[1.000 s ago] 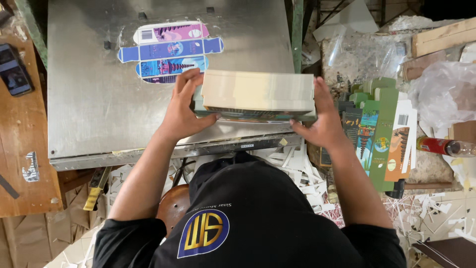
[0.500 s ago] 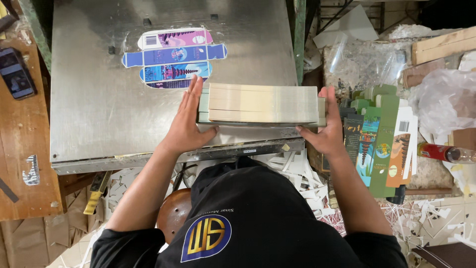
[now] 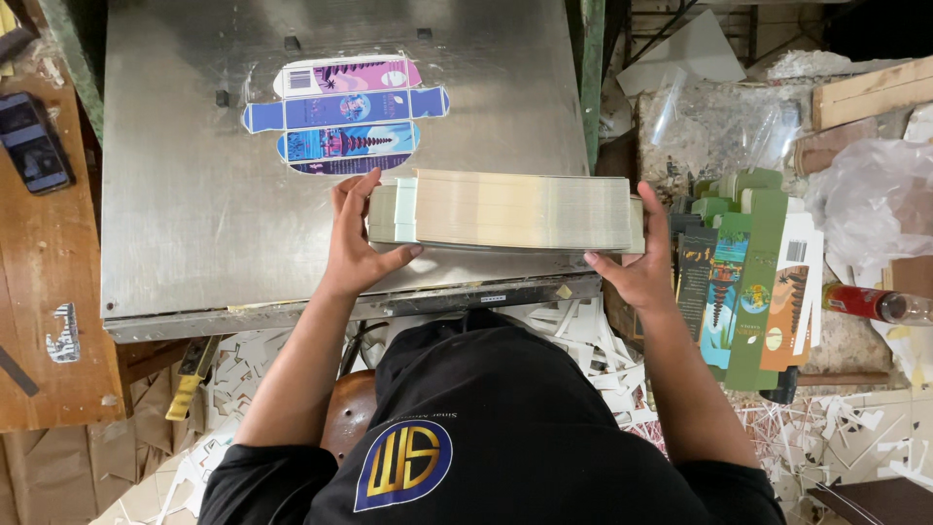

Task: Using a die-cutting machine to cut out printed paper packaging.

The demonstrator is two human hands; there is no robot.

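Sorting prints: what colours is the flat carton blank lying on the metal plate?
Mostly blue and purple, white-edged, in the head view: carton blank on metal plate.

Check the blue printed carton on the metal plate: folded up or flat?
Flat: the blue carton blank lies unfolded, flaps spread, on the metal plate.

Bright overhead light is washing the metal table point(image 3: 194, 214) in soft glare, while the top right corner is falling into deep shadow. Focus is holding sharp throughout; edges are bowing slightly.
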